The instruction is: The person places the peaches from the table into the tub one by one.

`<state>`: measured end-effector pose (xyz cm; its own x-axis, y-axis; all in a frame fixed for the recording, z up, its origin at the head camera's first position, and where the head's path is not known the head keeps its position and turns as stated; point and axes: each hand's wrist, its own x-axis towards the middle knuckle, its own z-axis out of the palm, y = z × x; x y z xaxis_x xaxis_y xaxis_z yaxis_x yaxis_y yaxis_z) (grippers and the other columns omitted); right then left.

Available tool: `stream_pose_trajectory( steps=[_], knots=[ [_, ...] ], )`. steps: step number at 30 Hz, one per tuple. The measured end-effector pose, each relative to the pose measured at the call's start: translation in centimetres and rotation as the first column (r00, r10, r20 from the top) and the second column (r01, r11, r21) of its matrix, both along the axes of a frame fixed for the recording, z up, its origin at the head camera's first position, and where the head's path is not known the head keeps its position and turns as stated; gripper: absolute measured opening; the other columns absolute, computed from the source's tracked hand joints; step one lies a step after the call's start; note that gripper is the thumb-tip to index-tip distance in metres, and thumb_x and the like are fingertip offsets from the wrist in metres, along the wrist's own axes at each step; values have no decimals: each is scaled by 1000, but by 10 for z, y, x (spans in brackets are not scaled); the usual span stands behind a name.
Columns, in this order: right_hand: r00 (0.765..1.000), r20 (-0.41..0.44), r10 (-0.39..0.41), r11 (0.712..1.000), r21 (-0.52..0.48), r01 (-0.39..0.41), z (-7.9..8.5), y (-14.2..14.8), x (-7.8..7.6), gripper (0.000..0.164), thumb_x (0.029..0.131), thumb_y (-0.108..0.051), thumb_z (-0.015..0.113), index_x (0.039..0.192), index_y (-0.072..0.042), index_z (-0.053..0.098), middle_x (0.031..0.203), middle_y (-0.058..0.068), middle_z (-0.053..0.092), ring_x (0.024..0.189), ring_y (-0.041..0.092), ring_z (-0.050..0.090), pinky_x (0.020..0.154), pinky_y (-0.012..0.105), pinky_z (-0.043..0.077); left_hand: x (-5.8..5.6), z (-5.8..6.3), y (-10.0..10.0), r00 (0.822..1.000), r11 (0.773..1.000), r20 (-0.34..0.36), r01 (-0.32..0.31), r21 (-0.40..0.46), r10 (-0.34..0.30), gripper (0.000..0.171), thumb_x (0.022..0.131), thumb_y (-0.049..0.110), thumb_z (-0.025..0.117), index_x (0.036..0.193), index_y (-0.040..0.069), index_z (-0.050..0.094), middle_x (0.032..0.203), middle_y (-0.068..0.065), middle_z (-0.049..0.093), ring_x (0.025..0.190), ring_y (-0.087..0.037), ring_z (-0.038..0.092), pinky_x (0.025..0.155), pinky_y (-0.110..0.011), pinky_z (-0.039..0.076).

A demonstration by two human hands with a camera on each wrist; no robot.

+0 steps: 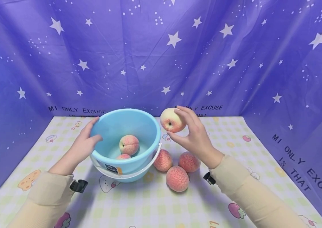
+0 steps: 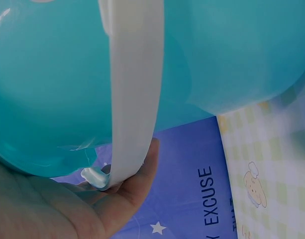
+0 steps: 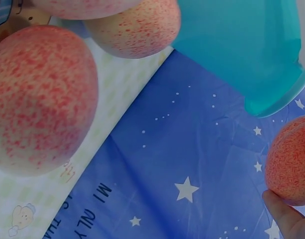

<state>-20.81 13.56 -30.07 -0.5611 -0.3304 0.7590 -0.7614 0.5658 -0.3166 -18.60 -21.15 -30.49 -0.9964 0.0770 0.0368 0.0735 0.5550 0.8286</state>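
Observation:
A light blue bucket [image 1: 109, 133] stands on the table, tilted slightly toward me. My left hand [image 1: 76, 148] grips its left rim, thumb over the edge; the left wrist view shows fingers beside the end of the white handle [image 2: 135, 89]. Inside lie a pink speckled peach [image 1: 129, 145] and a second peach [image 1: 124, 156], mostly hidden by the front rim. Right of the bucket, my right hand [image 1: 196, 137] pinches a pale peach with a red blush [image 1: 172, 121] between thumb and fingers, above the table and apart from the rim.
Three more peaches sit close together on the table right of the bucket: one beside its wall [image 1: 164, 160], one farther right [image 1: 189, 161], one nearer me [image 1: 177, 179]. A checked tablecloth [image 1: 218, 199] covers the table. Purple star-printed curtains [image 1: 138, 63] enclose the back and sides.

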Motion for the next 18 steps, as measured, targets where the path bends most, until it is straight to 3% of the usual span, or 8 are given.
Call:
stream_pose_trajectory(
  steps=[18],
  knots=[
    [996,-51,68,997,43,-65,11,-23,-4,67,74,-12,85,132,-2,54,139,20,53,127,34,53,106,45,48,0,0,1,1000,1000,8,-5,-2,5,82,90,5,48,159,3,2,162,-32,6,144,-55,18,116,-69,21]
  ],
)
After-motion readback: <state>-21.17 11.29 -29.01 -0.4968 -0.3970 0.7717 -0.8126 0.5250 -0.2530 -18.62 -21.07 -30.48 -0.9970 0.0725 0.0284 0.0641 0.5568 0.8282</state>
